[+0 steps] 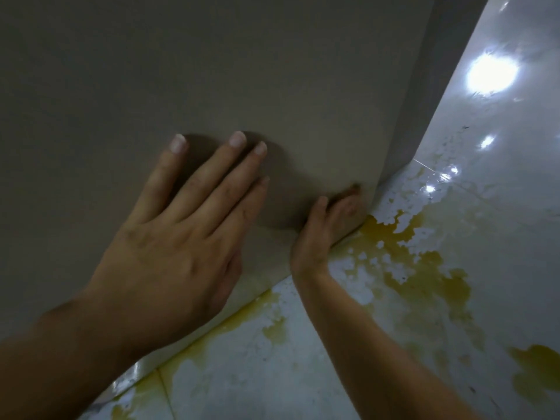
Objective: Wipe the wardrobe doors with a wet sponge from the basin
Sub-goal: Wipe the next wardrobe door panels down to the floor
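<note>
The beige wardrobe door (212,71) fills the upper left of the head view. My left hand (169,253) lies flat on it with the fingers spread and holds nothing. My right hand (318,234) is low at the door's bottom right corner, just above the floor, and presses against the door surface. Past its fingertips shows a small dark bit that looks like the sponge (354,189); the hand hides the rest of it. No basin is in view.
A glossy white tiled floor (472,183) runs along the door's bottom edge, wet and marked with yellow-brown stains (424,277). A bright lamp reflection (491,74) shines on it. The door's grey side edge (424,86) rises at the right.
</note>
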The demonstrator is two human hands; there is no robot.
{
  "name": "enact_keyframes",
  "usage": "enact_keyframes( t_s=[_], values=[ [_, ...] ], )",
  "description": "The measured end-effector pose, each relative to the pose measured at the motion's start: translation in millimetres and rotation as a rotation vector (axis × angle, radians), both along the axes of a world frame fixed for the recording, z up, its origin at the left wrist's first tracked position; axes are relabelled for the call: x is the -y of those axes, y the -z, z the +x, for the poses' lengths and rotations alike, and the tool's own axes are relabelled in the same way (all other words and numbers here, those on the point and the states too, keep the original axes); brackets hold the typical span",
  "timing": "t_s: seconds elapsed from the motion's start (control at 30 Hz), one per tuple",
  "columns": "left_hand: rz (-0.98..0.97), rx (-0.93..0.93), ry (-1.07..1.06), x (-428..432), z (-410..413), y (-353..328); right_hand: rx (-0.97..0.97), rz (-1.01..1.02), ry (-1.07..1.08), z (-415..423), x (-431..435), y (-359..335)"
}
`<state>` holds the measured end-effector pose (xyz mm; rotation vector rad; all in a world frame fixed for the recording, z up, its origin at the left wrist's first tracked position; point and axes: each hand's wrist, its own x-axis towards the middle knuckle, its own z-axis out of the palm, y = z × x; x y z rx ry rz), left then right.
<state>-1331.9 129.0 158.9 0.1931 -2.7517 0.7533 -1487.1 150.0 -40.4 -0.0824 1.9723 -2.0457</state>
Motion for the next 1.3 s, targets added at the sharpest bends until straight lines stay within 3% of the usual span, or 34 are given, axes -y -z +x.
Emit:
enact_keyframes(
  t_s=[0.13,0.17,0.27,0.33,0.43,0.5,0.53,0.6,0.7,0.77,0.83,0.9,0.97,1.03,1.13,1.3],
  values=[
    [-0.006,0.022,-0.012,2,23,-1,-0.289,0.030,-0.044,32,-3,1],
    [0.001,0.018,-0.020,1,30,-1,-0.262,0.058,-0.081,36,-6,18],
    [-0.002,0.012,-0.041,1,47,0,0.071,0.057,-0.140,48,-11,27],
    [-0.004,0.004,-0.056,1,55,3,0.111,0.022,-0.087,43,-7,3],
    [-0.011,0.002,-0.078,3,65,11,-0.227,-0.075,-0.055,44,-1,-33],
    [-0.019,-0.002,-0.094,5,75,14,-0.390,-0.032,-0.096,65,-3,-19],
    [-0.028,-0.003,-0.104,6,80,16,-0.376,0.012,-0.124,73,-5,1],
    [-0.055,-0.002,-0.127,9,90,20,-0.139,0.067,-0.168,83,-5,33],
    [-0.097,0.012,-0.150,12,102,29,0.111,0.020,-0.128,85,-2,33],
    [-0.117,0.014,-0.171,13,109,33,0.003,-0.023,-0.119,96,2,8],
    [-0.121,0.003,-0.187,13,115,37,-0.288,-0.100,-0.151,117,-2,-12],
    [-0.126,0.000,-0.202,14,123,39,-0.465,-0.052,-0.238,138,-6,2],
    [-0.136,0.011,-0.211,16,132,40,-0.377,0.043,-0.277,148,-6,36],
    [-0.160,0.031,-0.213,19,140,41,-0.119,0.077,-0.275,150,-3,56],
    [-0.160,0.024,-0.208,20,145,44,0.056,0.050,-0.219,148,-1,42],
    [-0.160,0.011,-0.195,25,154,45,-0.466,-0.038,-0.310,196,-1,2]
  ],
)
